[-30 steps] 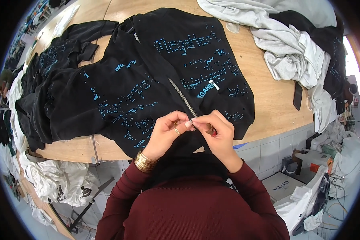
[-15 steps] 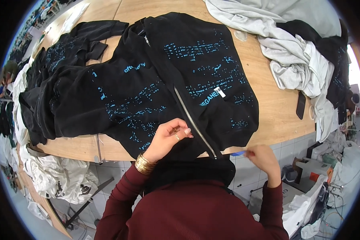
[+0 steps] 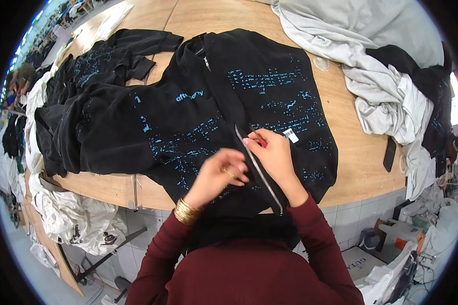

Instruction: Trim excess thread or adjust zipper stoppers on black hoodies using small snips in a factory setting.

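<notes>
A black zip-front sweatshirt [image 3: 269, 46] with blue print lies spread on the table. Its silver zipper [image 3: 257, 163] runs down toward me along the front opening. My right hand [image 3: 276, 157] is closed around a small red-handled tool [image 3: 262, 144] with a dark pointed tip, which looks like thread snips; the fingers partly cover it. That hand is over the upper end of the visible zipper teeth. Just left of the zipper, my left hand [image 3: 216, 175] hovers over the cloth with bent fingers. Motion smears its fingertips, so whether they hold anything is unclear.
Another black printed garment [image 3: 102, 61] lies at the far left on the wooden table [image 3: 208, 15]. Grey cloth [image 3: 371, 96] is heaped at the right, beside a dark phone-like object [image 3: 390, 154]. A white label [image 3: 290, 134] rests on the sweatshirt. White garments [image 3: 81, 213] hang below the left table edge.
My right hand has come up from the table's right front edge onto the sweatshirt, where the red-handled tool now shows in it. My left hand stays near the zipper, its fingers moving.
</notes>
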A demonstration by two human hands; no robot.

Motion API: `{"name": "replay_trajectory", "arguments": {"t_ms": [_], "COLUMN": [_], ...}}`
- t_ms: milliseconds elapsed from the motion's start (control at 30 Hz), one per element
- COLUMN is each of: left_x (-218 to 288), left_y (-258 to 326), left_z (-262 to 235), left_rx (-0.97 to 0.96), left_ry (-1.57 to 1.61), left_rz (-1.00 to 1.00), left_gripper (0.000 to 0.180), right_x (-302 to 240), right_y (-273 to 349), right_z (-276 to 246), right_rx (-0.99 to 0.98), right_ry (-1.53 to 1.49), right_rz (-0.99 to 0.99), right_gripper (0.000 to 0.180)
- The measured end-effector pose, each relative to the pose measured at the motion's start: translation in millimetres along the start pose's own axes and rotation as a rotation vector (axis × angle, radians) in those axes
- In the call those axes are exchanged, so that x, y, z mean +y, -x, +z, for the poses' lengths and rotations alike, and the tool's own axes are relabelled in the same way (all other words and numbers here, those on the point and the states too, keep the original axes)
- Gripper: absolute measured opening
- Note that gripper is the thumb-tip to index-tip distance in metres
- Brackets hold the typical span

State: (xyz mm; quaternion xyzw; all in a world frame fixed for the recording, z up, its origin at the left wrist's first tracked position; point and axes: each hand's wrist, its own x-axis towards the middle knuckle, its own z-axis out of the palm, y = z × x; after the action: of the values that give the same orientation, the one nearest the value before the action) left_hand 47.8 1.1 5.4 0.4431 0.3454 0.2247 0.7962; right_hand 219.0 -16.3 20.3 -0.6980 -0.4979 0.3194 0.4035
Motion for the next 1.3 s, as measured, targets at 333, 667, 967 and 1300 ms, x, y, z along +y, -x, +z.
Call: {"name": "replay_trajectory", "arguments": {"t_ms": [333, 667, 967, 1300], "left_x": [18, 18, 22, 23], "left_y": [-28, -25, -19, -32], "left_z": [-13, -8, -2, 12], "left_rx": [0.1, -0.004, -0.009, 0.117], "left_ry": [0.286, 0.141, 0.176, 0.036], "left_rz": [0.052, 0.259, 0.254, 0.258], "left_gripper": [0.008, 0.038, 0.04, 0.038], "right_x": [-16, -32, -28, -30], "right_y": [8, 8, 4, 25], "right_z": [-9, -10, -19, -19], "right_rx": [-0.12, -0.031, -0.199, -0.027], "right_ry": [-0.609, -0.271, -0.694, -0.514], "right_rz": [0.218, 0.112, 0.364, 0.265], "right_gripper": [0.01, 0.015, 0.013, 0.015]}}
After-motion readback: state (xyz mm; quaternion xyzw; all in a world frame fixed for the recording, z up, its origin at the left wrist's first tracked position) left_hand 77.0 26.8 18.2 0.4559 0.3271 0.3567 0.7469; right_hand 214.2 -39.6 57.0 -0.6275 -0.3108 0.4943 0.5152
